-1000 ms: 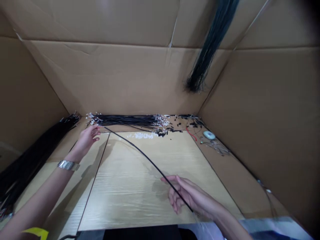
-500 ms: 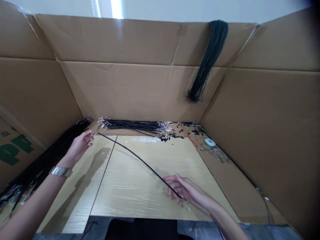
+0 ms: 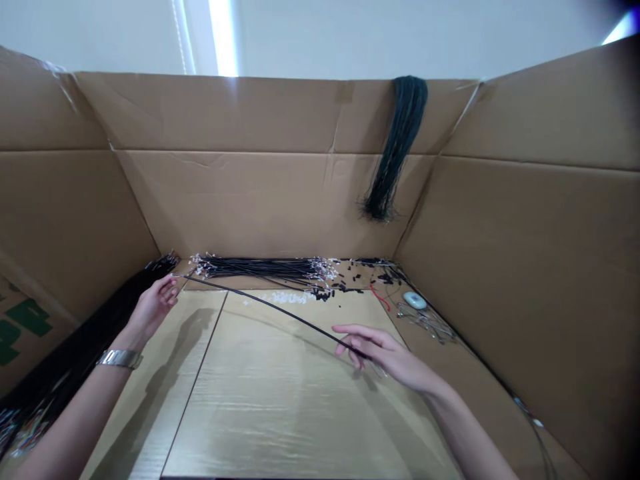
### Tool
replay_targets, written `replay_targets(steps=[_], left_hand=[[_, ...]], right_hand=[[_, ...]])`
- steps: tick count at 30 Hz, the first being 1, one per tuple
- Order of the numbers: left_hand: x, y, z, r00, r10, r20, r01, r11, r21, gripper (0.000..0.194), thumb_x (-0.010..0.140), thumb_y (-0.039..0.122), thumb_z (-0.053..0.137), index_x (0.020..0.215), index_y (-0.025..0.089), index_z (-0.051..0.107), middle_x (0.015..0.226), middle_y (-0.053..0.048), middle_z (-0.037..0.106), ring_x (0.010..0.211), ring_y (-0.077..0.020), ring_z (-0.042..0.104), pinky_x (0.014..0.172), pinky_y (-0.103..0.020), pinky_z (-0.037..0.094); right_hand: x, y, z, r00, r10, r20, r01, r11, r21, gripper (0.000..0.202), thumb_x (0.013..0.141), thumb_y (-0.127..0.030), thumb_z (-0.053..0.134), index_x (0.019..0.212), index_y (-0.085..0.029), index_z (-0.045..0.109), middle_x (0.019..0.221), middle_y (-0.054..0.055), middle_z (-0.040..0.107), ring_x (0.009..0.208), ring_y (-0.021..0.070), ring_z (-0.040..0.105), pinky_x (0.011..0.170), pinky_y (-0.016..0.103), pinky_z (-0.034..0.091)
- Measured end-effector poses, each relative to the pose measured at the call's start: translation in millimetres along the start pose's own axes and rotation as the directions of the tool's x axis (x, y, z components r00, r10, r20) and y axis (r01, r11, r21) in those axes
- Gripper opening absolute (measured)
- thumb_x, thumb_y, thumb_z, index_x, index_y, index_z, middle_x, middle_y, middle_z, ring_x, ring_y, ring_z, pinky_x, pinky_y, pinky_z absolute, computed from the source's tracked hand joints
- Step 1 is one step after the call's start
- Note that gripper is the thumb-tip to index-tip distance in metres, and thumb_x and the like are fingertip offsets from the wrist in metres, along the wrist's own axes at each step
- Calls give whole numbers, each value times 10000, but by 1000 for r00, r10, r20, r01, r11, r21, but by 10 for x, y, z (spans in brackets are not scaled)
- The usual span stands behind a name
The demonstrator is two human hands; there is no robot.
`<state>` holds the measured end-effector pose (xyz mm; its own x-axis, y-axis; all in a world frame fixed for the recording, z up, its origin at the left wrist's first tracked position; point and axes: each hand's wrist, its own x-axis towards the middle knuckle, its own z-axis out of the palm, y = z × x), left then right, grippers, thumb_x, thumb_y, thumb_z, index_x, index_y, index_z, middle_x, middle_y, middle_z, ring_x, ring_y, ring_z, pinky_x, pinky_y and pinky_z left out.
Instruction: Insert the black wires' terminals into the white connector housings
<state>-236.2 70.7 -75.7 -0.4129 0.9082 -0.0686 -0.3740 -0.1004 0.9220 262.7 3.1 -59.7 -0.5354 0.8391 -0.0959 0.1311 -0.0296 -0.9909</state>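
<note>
Cardboard walls (image 3: 540, 267) enclose a wooden table (image 3: 300, 413). A thick black bundle (image 3: 100, 327) lies at far left; a row of cables (image 3: 265, 268) runs along the back. In front, one black cable (image 3: 285, 311) spans the hands, slanting from far left to near right. The left hand (image 3: 151, 305) pinches its far end; the right hand (image 3: 377, 350), fingers half-curled, meets the nearer end (gripping or merely supporting, I cannot tell). White bits (image 3: 293, 298) lie just beyond.
</note>
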Motion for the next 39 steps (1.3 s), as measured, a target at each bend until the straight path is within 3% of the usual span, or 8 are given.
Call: replay_targets(steps=[3,8,13,16,23,30,34,39], left_hand=[[39,27,-10,1000,-9,-2,9,1000,-3,58,816,185,687,846,150,652,721,0,648,544,-84,556,419,-149,425],[9,66,81,1000,-5,22,5,1000,3,72,852,192,653,880,126,642,723,9,629,527,-68,526,425,-146,411],[-232,132,264,995,49,87,-54,997,54,208,709,287,762,829,158,653,710,16,620,530,-69,504,426,-155,381],[-416,171,416,988,77,135,-91,991,101,246,709,348,763,830,160,660,684,25,576,539,-75,486,430,-166,362],[-761,196,745,966,78,247,-122,978,167,262,727,378,778,802,163,650,713,15,540,592,-89,464,459,-176,383],[-895,72,920,954,35,298,-108,967,230,273,746,412,765,769,164,654,678,8,537,573,-102,459,460,-192,383],[-831,57,904,958,63,279,-135,960,247,277,750,420,754,763,163,651,670,14,535,556,-95,453,471,-196,386],[-583,118,615,978,113,175,-155,956,248,299,693,412,779,803,159,663,675,16,548,558,-91,474,455,-182,373]], right_hand=[[2,19,23,999,15,52,-21,993,112,520,932,-540,503,1289,-172,591,1061,134,702,715,162,594,696,348,484],[42,111,18,999,34,32,-40,979,200,552,963,-570,432,1301,-156,567,1053,147,703,712,159,620,693,340,486],[-22,207,-53,996,82,19,-84,979,188,487,974,-512,467,1306,-169,563,985,115,706,636,133,571,580,286,415],[-13,288,-53,993,106,42,-113,964,239,496,980,-507,454,1327,-164,540,957,115,706,600,122,532,557,279,393],[232,150,243,991,57,125,-92,951,294,494,957,-550,461,1227,-153,576,876,99,705,534,103,461,524,253,376],[655,-24,569,995,4,97,-29,965,261,435,897,-553,557,1065,-154,602,664,-13,585,437,49,310,432,204,212],[711,-9,674,995,13,98,-28,989,148,321,865,-489,605,867,-169,576,565,-72,455,405,41,276,394,184,187],[502,119,528,997,17,73,-9,993,-115,265,924,-424,515,876,-170,575,581,-43,518,443,74,385,419,191,301]])
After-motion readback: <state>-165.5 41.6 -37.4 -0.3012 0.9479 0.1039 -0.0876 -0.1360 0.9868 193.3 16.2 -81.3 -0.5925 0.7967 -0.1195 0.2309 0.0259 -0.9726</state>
